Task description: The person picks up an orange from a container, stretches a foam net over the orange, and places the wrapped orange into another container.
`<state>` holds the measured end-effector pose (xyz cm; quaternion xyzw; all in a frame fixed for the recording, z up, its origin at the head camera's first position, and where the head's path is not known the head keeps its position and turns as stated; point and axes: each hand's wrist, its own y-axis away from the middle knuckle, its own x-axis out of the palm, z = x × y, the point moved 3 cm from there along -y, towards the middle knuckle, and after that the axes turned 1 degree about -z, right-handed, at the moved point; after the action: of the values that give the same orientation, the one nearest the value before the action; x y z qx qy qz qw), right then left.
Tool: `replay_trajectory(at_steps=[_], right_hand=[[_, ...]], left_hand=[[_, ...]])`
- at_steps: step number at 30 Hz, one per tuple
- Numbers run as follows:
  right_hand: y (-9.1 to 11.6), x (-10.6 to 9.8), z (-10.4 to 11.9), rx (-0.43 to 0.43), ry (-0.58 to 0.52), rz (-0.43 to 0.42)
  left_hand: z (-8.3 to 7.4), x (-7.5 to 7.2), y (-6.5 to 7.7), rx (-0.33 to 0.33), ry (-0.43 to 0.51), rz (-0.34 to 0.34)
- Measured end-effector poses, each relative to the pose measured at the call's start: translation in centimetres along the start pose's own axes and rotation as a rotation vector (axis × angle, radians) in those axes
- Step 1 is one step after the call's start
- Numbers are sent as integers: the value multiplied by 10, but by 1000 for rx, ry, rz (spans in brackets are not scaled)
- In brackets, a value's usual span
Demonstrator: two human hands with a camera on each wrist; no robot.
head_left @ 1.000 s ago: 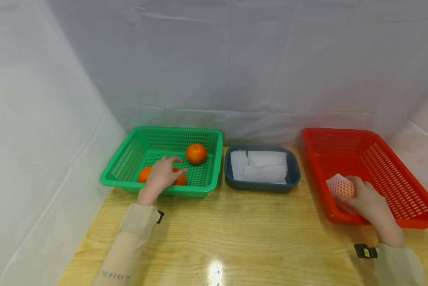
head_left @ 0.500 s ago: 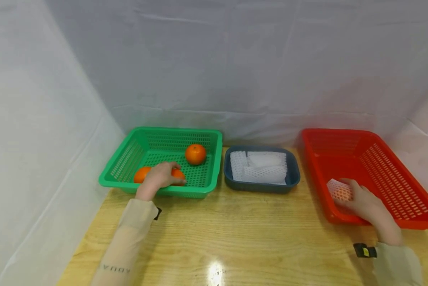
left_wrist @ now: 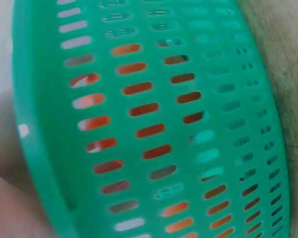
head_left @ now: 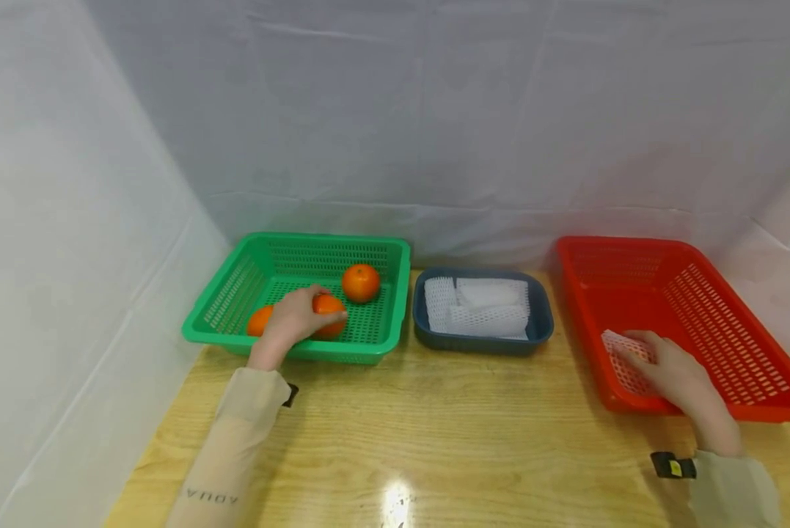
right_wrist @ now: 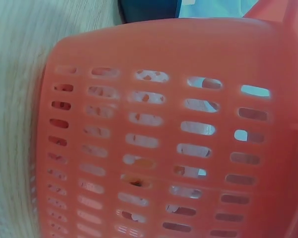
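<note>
In the head view, my left hand reaches into the green basket and grips an orange between thumb and fingers. Left of that hand, a second orange is partly covered by it. A third orange sits further back. My right hand is in the near left corner of the red basket, its thumb and fingers spread over a fruit in white foam netting. Both wrist views look mainly at basket walls; orange patches show through the green slots, netting through the red ones.
Between the baskets stands a dark blue tray holding several white foam nets. The wooden table extends in front. White sheeting rises behind and at the sides.
My left hand has closed round the orange and risen slightly with it. My right hand has lowered the netted fruit into the red basket, and its thumb has come off it.
</note>
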<state>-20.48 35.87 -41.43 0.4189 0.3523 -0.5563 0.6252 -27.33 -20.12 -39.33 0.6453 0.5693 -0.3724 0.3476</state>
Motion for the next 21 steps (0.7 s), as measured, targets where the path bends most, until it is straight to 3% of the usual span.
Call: replay_trajectory(at_steps=[4, 8, 16, 21], right_hand=[[0, -1, 0, 6, 2, -16], [1, -1, 2, -2, 3, -43], [7, -5, 10, -61, -9, -209], [17, -10, 23, -108, -56, -381]], left_hand=[[-4, -5, 0, 16, 66, -117], [-7, -7, 2, 22, 101, -177], [-14, -6, 6, -4, 210, -205], [-26, -6, 12, 41, 298, -222]])
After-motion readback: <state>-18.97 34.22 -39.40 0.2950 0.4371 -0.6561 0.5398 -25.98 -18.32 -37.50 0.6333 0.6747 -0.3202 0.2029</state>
